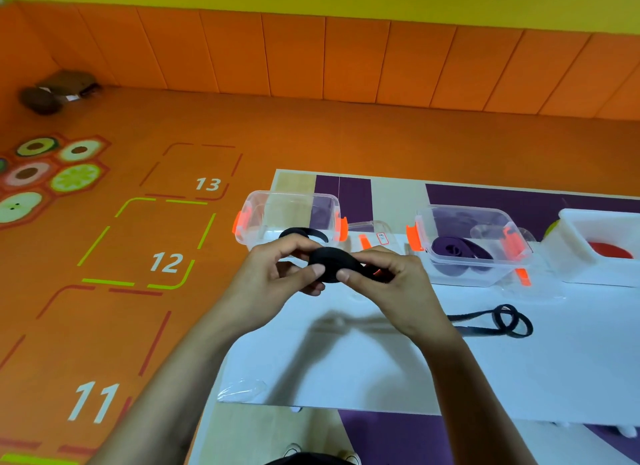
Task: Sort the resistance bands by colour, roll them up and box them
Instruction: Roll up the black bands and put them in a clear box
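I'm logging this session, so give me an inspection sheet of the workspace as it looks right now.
Surface: white sheet over a low purple and beige table.
Job's things: black roll held in both hands; loose black band on the sheet; left clear box holds a black band; middle clear box holds purple bands; white box holds something red.
Clutter: clear plastic wrap at the sheet's near corner.
Grippers: left hand and right hand, fingers pinching the roll.
Cables: nothing seen.
Surroundings: orange floor with numbered squares, orange padded wall.

White bin (602, 236) at far right is cut off by the frame edge; its red contents (611, 251) are only partly visible
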